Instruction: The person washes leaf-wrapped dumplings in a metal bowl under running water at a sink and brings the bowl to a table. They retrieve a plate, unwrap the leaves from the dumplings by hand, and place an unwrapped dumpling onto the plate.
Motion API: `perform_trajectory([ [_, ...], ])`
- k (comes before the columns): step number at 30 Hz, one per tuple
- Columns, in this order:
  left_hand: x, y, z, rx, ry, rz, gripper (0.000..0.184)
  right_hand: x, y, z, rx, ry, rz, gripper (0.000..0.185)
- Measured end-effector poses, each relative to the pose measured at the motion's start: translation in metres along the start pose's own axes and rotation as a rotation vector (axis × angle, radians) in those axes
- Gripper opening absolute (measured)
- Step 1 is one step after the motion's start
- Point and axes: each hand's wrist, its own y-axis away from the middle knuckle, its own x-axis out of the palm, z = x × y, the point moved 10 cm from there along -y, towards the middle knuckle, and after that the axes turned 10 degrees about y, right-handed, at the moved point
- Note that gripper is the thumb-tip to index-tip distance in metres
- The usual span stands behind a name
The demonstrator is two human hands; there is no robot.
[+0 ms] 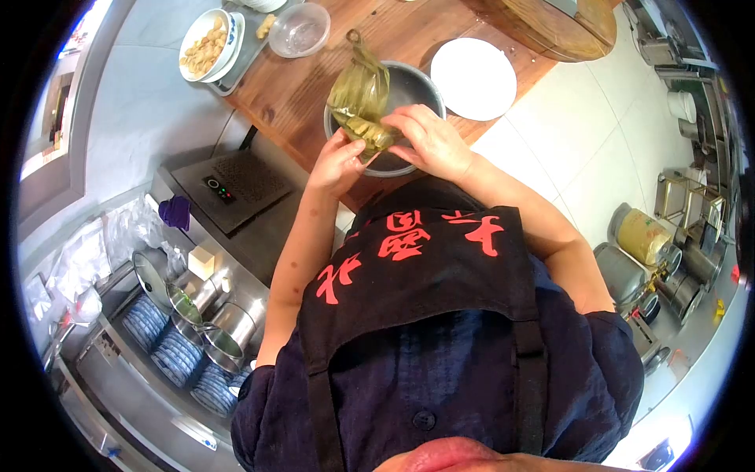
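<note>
A knotted clear plastic bag (361,85) of yellow-green leafy contents, which look like pickled greens, is tilted over a round metal basin (415,81). My left hand (340,161) grips the bag's lower left end, thumb pressed on the plastic. From the right, my right hand (431,140) has its fingers bent against the bag's lower right end, and its fingertips are partly hidden there. The knot points away from me. Both hands are over the basin's near part, and the bag covers much of its left side.
A white round lid or plate (473,79) lies right of the basin on the wooden table (275,94). A clear plastic bowl (299,30) and a dish of pale brown pieces (206,49) stand back left. A thick wooden chopping block (586,35) is at the back right.
</note>
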Motion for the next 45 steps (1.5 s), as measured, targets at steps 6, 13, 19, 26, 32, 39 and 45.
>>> perform_trajectory([
  [6, 0.005, 0.002, -0.003, -0.034, -0.050, 0.116, 0.047, -0.005, 0.002, 0.006, -0.057, -0.032, -0.014, 0.042],
  [13, -0.001, 0.001, -0.001, -0.044, -0.072, 0.135, 0.053, -0.016, 0.000, 0.015, -0.074, -0.029, -0.083, 0.040],
  [19, 0.005, 0.005, -0.002, -0.082, -0.084, 0.126, 0.048, -0.016, -0.007, 0.017, -0.029, -0.002, -0.063, 0.042],
  [26, 0.025, 0.003, -0.005, -0.041, -0.126, 0.143, 0.045, 0.004, -0.012, -0.004, 0.183, -0.158, -0.021, 0.037],
  [32, 0.022, 0.001, 0.000, -0.067, -0.185, 0.153, 0.044, 0.004, -0.019, -0.007, 0.225, -0.068, -0.005, 0.025],
  [39, 0.011, 0.002, 0.003, -0.124, -0.293, 0.087, 0.041, -0.009, -0.017, 0.003, -0.014, 0.178, -0.092, 0.020],
  [45, 0.002, -0.006, -0.009, -0.171, -0.203, -0.232, 0.032, -0.009, -0.008, 0.030, -0.305, 0.325, -0.075, 0.024],
])
